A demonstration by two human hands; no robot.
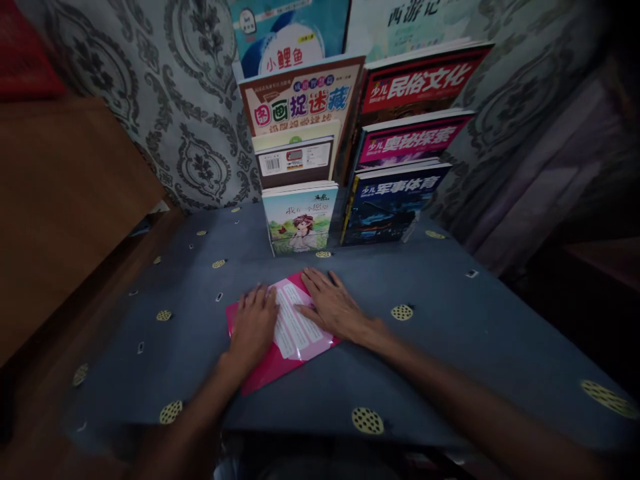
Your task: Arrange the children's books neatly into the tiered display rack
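A pink book (295, 327) with a glossy cover and a pale panel of printed text lies tilted on the dark blue tablecloth. My left hand (255, 323) rests flat on its left side, fingers stretched out over the cover. On its upper right part lies my right hand (330, 303), palm down with the fingers apart and the thumb pointing left. Neither hand grasps the book. Just beyond it stands a book with a drawn girl on its cover (301, 223), upright at the front of the left row.
Two rows of upright books stand at the back, among them a dark blue book (395, 207) and a red book (420, 80). Patterned curtain (205, 153) hangs behind. A brown wooden cabinet (65, 213) is at left. The tablecloth (190, 360) reaches the table's front edge.
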